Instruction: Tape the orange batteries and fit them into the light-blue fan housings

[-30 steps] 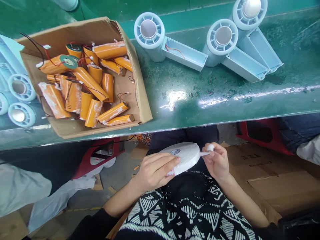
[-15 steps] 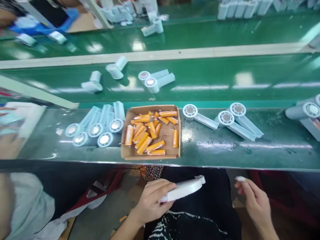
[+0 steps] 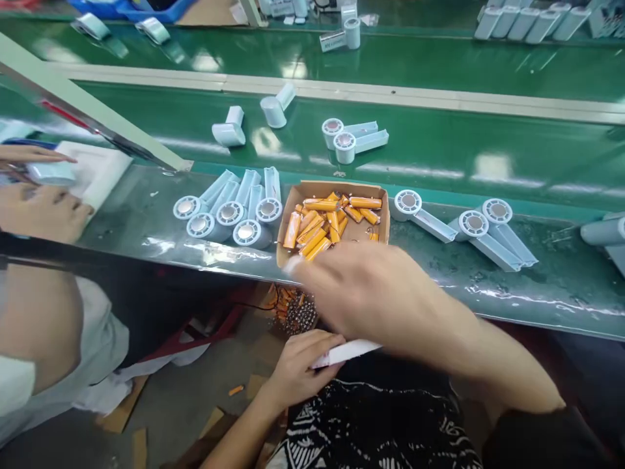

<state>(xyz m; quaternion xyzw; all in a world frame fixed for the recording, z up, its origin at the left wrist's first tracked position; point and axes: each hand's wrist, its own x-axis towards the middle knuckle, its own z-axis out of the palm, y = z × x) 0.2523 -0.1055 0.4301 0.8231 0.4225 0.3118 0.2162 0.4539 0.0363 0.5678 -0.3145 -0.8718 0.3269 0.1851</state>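
Note:
My left hand (image 3: 303, 368) is closed around a flat white roll of tape (image 3: 351, 352), held low in front of my lap. My right hand (image 3: 371, 293), smeared by motion, reaches across above the roll. Its fingertips pinch a small white piece of tape (image 3: 293, 264) at the near left corner of a shallow cardboard box (image 3: 383, 218). Inside the box lie several orange wrapped cylinders (image 3: 312, 228), like battery cells with thin wires. My right hand and forearm hide the box's near side and part of the roll.
Pale blue handle-shaped housings (image 3: 247, 232) lie left of the box, others (image 3: 472, 223) to its right. More housings (image 3: 344, 146) rest on the green belt (image 3: 430, 143) behind. A metal post (image 3: 97, 104) slants at left, where a co-worker's hands (image 3: 43, 202) hold a pale part.
My right hand has swung left from the far right to the box, still with the white piece. My left hand keeps the tape roll. The view has shifted left, bringing a co-worker's hands into sight.

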